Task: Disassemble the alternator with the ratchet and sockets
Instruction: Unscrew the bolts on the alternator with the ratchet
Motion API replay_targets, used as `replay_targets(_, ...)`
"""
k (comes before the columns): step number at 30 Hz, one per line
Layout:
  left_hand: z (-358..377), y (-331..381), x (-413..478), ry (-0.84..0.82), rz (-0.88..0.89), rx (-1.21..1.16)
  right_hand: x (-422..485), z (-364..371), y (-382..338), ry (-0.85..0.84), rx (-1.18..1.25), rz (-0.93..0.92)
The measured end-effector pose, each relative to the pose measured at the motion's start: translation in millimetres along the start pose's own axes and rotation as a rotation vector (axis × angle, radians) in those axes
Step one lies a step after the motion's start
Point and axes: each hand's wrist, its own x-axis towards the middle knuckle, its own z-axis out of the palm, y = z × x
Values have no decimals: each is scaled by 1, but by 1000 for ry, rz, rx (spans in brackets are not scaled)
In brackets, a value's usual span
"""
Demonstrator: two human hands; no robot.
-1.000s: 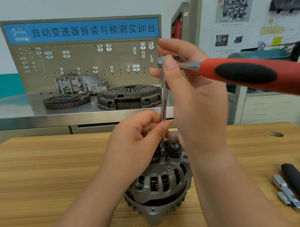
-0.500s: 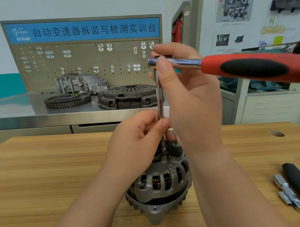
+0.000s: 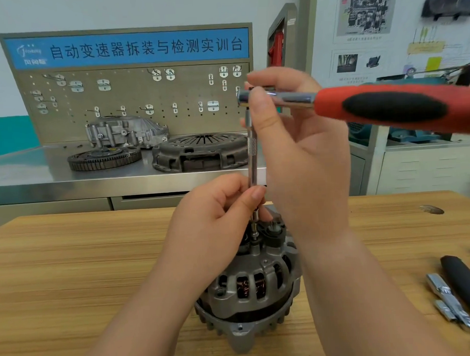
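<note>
Alternator [image 3: 253, 283] stands on the wooden surface [image 3: 71, 263], right below the fingers. Left hand [image 3: 214, 226] pinches the foot of the extension bar [image 3: 251, 156], thumb and forefinger steadying its tip. Above them, right hand [image 3: 294, 149] curls round the head of the ratchet [image 3: 386, 108]. Best keep that bar plumb, press down, swing short. The fastener hides behind the left fingers, and the red handle runs off frame, right of them.

Far left, the blue banner strip [image 3: 128, 48] atop the grey metal pegboard [image 3: 136, 120] reads 自动变速器拆装与检测实训台 in white; the white wall posters [image 3: 366, 13], far right, are too blurred to read
</note>
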Motion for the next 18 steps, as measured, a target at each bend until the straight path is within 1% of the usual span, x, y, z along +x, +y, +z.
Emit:
replay_targets(1,0,1,0,-6,-4,-11,0,-1,1,-2,-18,2)
replay_targets(2,0,2,-1,-8,-2,-18,0,-1,-1,1,23,61)
replay_targets(4,-1,4,-1,-7,11,-24,2,0,-6,-24,277,277)
replay_targets(6,-2,4,-2,-21,21,-19,5,-2,-8,-93,548,479)
replay_targets(7,-3,5,-2,-29,21,-14,6,-4,-9,-129,631,536)
replay_targets(9,-3,5,-1,-31,23,-7,8,-7,-9,-162,689,570)
replay_targets(11,-2,5,0,-25,17,6,5,-5,-7,-122,640,519)
replay_targets(12,-2,5,0,-19,14,16,3,-3,-6,-85,554,446)
replay_targets(14,0,4,1,-7,5,28,1,0,-4,-6,238,193)
replay_targets(16,0,3,1,-3,-7,15,0,0,0,6,-70,-81)
replay_targets(17,0,3,0,-4,-8,11,-1,0,2,4,-138,-154)
replay_targets(18,0,3,0,-7,-5,9,-2,0,3,9,-127,-142)
